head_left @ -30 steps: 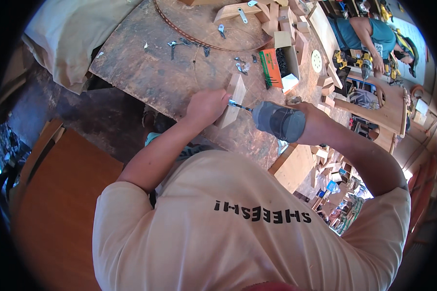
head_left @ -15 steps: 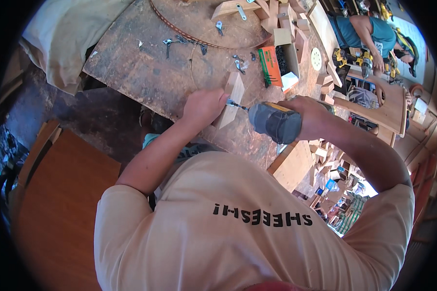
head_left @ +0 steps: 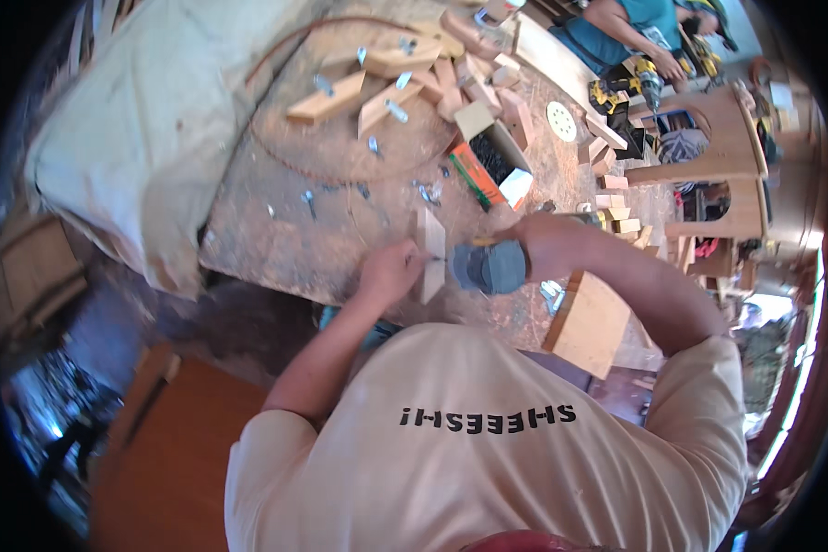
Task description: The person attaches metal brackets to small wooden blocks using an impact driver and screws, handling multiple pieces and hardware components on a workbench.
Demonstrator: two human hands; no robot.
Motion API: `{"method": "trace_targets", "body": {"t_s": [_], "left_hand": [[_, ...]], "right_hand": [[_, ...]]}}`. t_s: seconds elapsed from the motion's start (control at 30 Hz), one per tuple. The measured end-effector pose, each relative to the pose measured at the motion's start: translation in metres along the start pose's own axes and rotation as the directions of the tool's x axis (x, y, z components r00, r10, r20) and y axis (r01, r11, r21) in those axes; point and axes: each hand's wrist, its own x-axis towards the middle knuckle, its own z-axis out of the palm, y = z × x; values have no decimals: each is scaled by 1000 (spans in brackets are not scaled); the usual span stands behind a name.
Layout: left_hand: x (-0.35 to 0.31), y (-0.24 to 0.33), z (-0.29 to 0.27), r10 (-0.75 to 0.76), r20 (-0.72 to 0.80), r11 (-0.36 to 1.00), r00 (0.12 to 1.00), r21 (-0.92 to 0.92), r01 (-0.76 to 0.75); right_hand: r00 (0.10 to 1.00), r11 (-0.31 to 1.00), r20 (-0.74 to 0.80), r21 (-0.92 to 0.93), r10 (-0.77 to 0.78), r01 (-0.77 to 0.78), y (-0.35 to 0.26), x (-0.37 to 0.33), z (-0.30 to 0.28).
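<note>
The wooden block (head_left: 431, 232) is gripped at the near edge of the desk (head_left: 285, 248) by the curled left hand (head_left: 389, 274); the drill (head_left: 495, 269) is grasped by the right hand (head_left: 547, 245). Since the earlier frame, the drill has been brought closer to the block.

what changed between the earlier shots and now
The drill has moved left, nearer the wooden block; the view has shifted, showing more wood pieces. Unchanged: left hand against the block, right hand with its grip on the drill.

Wood block (head_left: 433, 245) left of drill (head_left: 493, 268)
</note>
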Motion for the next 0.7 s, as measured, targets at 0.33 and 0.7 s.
{"method": "trace_targets", "body": {"t_s": [0.33,0.7], "left_hand": [[52,1,-12,40,382,997,923,52,-65],[139,24,-148,26,325,858,945,-493,146]], "right_hand": [[829,870,-458,489,320,-66,6,-98,108],[125,492,-546,816,829,302,-21,-17,230]]}}
